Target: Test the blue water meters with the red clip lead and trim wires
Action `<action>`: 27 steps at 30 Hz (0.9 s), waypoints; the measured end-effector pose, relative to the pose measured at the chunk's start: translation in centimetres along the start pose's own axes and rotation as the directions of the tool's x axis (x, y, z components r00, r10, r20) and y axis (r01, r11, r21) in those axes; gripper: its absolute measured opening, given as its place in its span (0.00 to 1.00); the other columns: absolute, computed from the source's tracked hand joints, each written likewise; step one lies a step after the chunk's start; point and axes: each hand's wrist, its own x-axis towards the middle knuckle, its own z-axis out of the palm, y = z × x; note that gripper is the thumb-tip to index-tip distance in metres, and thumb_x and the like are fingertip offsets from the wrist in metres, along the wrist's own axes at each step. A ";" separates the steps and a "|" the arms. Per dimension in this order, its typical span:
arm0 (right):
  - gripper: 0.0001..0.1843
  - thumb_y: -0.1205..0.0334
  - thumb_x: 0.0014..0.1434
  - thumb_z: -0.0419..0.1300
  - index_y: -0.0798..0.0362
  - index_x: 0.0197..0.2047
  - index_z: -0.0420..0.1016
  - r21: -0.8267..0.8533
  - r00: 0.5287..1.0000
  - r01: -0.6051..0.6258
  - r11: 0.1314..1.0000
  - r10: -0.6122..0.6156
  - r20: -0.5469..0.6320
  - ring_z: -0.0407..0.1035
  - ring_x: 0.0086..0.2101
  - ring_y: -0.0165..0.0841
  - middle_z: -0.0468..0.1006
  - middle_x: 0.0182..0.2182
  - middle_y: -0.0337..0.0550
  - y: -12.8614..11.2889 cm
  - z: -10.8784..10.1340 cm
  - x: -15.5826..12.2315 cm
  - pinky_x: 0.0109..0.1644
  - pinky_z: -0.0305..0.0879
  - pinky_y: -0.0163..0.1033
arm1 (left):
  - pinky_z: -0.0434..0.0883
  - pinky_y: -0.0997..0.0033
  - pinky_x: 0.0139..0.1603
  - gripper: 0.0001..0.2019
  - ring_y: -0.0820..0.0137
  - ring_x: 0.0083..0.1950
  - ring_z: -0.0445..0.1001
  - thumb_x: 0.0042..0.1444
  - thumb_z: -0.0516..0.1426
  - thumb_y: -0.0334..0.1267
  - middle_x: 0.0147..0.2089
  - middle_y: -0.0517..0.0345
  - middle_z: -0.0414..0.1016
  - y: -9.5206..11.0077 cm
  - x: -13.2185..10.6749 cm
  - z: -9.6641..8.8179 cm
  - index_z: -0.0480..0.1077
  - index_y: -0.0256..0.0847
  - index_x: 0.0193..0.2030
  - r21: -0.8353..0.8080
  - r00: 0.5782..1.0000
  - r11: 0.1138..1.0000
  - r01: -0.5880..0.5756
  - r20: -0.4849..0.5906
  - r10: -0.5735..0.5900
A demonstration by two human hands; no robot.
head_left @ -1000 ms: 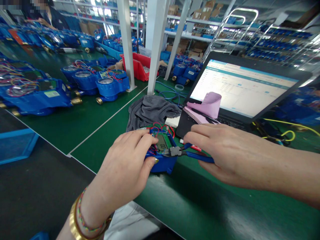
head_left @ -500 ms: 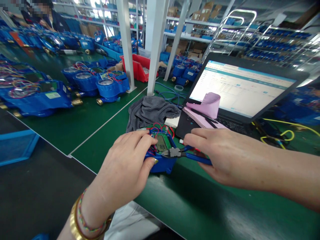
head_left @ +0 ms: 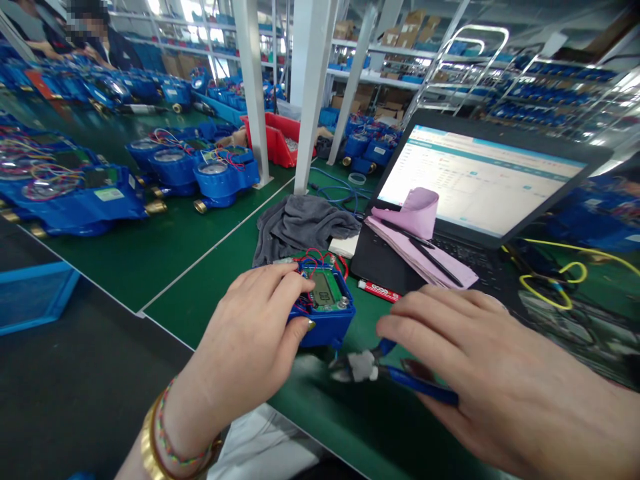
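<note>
My left hand [head_left: 260, 327] is closed around the left side of a blue meter housing [head_left: 327, 330], its thumb on the front wall and its fingers over the top. Inside the housing show a green circuit board with a small display [head_left: 323, 290] and red and blue wires. Held in my right hand [head_left: 460, 360] is a pair of blue-handled cutting pliers [head_left: 363, 367]. Their jaws hang in front of the housing's lower right corner, apart from it and slightly blurred. A red marker [head_left: 379, 291] lies between my right hand and the housing.
A laptop [head_left: 480, 180] stands at the right, with pink papers [head_left: 425, 250] and a pen on it. Behind the housing lies a grey cloth [head_left: 305, 227]. Blue water meters [head_left: 220, 173] and a red bin [head_left: 275, 139] stand farther back, near white posts. Another person [head_left: 107, 40] is at the far left.
My right hand has drawn the pliers off the housing, down and toward me. The red marker and more of the pink papers have come into view. My left hand keeps its hold.
</note>
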 end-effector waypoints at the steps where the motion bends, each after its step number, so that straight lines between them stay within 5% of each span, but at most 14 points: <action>1: 0.17 0.68 0.47 0.59 0.51 0.43 0.68 -0.031 0.999 -0.050 0.998 0.049 -0.018 0.67 0.39 0.43 0.74 0.39 0.48 0.1 0.2 -0.1 0.39 0.60 0.45 | 0.67 0.48 0.54 0.12 0.57 0.56 0.66 0.58 0.51 0.32 0.53 0.47 0.69 0.0 0.0 0.0 0.63 0.40 0.50 0.006 1.000 1.000 -0.003 -0.003 0.003; 6: 0.12 0.66 0.51 0.56 0.52 0.41 0.68 -0.080 0.987 -0.162 0.984 0.160 -0.032 0.65 0.34 0.41 0.71 0.36 0.46 0.7 0.8 0.6 0.34 0.56 0.44 | 0.67 0.46 0.54 0.12 0.56 0.56 0.66 0.58 0.51 0.32 0.54 0.46 0.68 0.1 -0.1 -0.1 0.64 0.40 0.50 0.010 1.000 1.000 0.009 0.000 -0.009; 27: 0.12 0.67 0.49 0.58 0.52 0.39 0.71 0.074 0.974 -0.159 0.985 0.144 0.175 0.67 0.32 0.39 0.71 0.33 0.44 1.4 0.2 2.7 0.33 0.59 0.42 | 0.66 0.47 0.55 0.12 0.56 0.57 0.66 0.58 0.51 0.32 0.54 0.47 0.68 0.1 -0.4 -0.1 0.65 0.41 0.49 -0.011 1.000 1.000 0.021 -0.005 -0.021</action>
